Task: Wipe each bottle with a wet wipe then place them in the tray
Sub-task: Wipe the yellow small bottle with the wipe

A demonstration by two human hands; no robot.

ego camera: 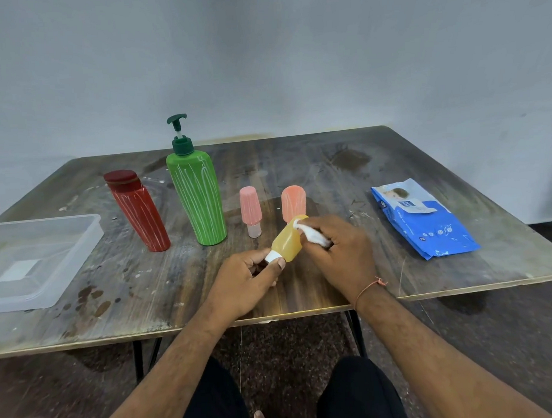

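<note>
My left hand point(250, 273) pinches the white cap end of a small yellow bottle point(286, 241), held tilted above the table's front middle. My right hand point(335, 247) grips a crumpled white wet wipe point(313, 234) and presses it against the bottle's upper side. Behind them stand a red bottle point(140, 212), a tall green pump bottle point(196, 196), a small pink bottle point(251, 209) and an orange-pink bottle point(293, 202), partly hidden by the yellow one. A clear plastic tray point(42, 260) sits at the table's left edge with nothing in it.
A blue pack of wet wipes point(423, 219) lies at the right of the worn wooden table point(329, 166). The table's front edge runs just below my wrists. A grey wall stands behind the table.
</note>
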